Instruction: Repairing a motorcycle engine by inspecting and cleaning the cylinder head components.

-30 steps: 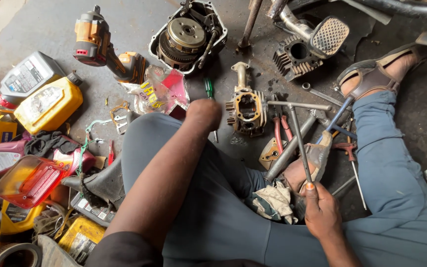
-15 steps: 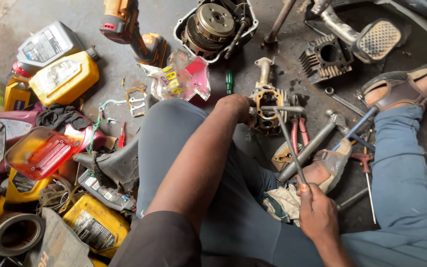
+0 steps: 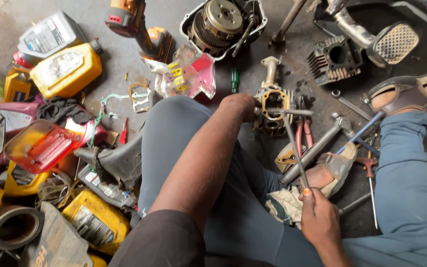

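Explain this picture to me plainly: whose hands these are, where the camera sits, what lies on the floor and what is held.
There is no machine here: a person sits on a concrete floor, and a camera on their head looks down at their own two hands. The left hand has its grip on a small engine part. The right hand holds the lower end of a T-shaped wrench that reaches up to that part. Around them lie a yellow oil jug, a power tool, an engine cover with a clutch, a finned cylinder, red pliers and a red lamp lens.
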